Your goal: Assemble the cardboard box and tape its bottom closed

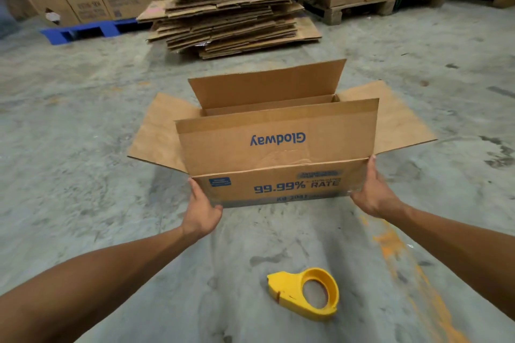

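Note:
A brown cardboard box (278,153) printed "Glodway" and "99.99% RATE" is held out in front of me above the concrete floor, its four flaps spread open upward and outward. My left hand (202,209) grips the box's near left corner, thumb along the front face. My right hand (374,192) holds the near right corner, fingers stretched up the edge. A yellow tape dispenser (303,294) lies on the floor below the box, between my forearms and apart from both hands.
A tall stack of flattened cardboard (234,3) stands on the floor behind the box. Packed cartons sit on a blue pallet (83,30) at back left and a wooden pallet (384,5) at back right. An orange paint streak (404,264) marks the floor at right.

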`<state>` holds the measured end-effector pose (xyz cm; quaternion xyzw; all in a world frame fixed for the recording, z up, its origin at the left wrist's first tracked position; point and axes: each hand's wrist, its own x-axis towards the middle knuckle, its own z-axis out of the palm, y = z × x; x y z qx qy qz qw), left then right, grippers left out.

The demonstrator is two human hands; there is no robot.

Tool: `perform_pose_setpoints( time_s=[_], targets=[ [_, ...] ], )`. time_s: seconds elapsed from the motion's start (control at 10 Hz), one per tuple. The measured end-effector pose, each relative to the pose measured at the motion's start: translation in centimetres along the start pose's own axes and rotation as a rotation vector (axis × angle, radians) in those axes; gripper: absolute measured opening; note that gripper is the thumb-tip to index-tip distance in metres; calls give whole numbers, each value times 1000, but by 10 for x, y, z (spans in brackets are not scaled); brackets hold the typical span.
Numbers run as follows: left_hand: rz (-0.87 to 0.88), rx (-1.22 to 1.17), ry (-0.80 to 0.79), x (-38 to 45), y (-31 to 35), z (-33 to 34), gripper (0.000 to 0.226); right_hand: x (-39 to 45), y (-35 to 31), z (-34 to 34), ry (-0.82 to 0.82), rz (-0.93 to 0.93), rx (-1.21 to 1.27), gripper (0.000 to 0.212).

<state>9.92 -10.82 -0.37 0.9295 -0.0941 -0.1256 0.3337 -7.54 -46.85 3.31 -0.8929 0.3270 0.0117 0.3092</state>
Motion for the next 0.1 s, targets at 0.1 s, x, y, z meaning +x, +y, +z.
perform_pose_setpoints(
  time_s=[0.1],
  targets=[
    [-44,62,-189,-12,19,16,85,-18,-24,22,-90,-34,-42,97]
  ],
)
